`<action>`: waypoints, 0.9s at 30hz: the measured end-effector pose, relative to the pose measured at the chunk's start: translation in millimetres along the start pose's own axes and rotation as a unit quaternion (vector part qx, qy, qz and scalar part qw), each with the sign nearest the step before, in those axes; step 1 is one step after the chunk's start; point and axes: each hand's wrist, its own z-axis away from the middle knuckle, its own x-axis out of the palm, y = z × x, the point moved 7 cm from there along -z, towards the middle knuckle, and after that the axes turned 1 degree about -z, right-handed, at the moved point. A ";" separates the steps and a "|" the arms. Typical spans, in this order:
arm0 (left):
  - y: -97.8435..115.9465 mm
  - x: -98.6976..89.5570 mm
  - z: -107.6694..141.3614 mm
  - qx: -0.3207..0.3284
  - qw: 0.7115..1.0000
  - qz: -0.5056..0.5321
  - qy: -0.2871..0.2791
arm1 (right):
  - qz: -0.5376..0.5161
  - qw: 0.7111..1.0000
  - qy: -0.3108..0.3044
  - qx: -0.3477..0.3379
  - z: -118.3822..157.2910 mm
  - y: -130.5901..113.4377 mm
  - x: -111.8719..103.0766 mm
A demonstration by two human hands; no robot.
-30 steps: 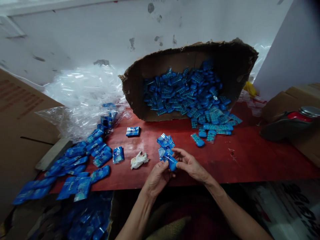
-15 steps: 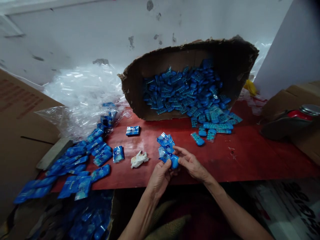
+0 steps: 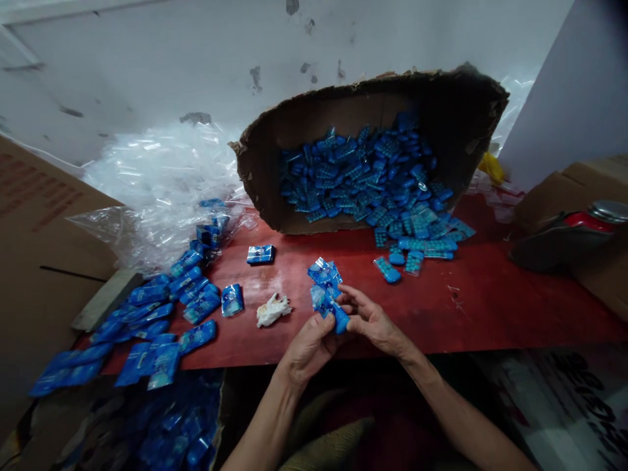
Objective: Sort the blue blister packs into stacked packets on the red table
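Observation:
Near the front edge of the red table, my left hand (image 3: pixel 309 345) and my right hand (image 3: pixel 375 325) meet around a small blue packet (image 3: pixel 339 319). The left thumb presses on its left side, and the right thumb and fingers close on its right side. Just beyond the fingers lie some blue printed wrappers (image 3: pixel 324 273). To the left are a crumpled white tissue (image 3: pixel 273 310), a single blue packet (image 3: pixel 232 300) and a small blue stack (image 3: pixel 260 254).
A torn cardboard box (image 3: pixel 275 216) on its side spills blue cases onto the red table (image 3: pixel 481 307). Many blue packets (image 3: pixel 147 294) and clear plastic sleeves (image 3: pixel 167 170) lie at left. A red jar with a metal lid (image 3: pixel 607 212) stands at right.
The blue packet has tilted and turned between my fingers, and its patterned side now shows. Both hands have shifted very slightly.

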 end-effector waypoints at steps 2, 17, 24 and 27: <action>-3.9 -1.6 -1.4 0.009 1.000 0.024 0.008 | 0.012 1.000 0.000 -0.013 1.2 -3.9 1.6; -12.9 3.9 -4.6 0.036 0.994 0.049 0.088 | 0.028 0.992 0.120 -0.017 -2.0 21.8 -15.1; -12.4 -0.1 -0.7 0.037 0.997 0.020 0.060 | -0.035 0.997 0.074 -0.012 -0.9 23.8 -8.4; -11.0 0.5 -0.9 0.050 0.997 0.012 0.063 | -0.032 0.997 0.066 -0.009 -1.5 24.6 -8.7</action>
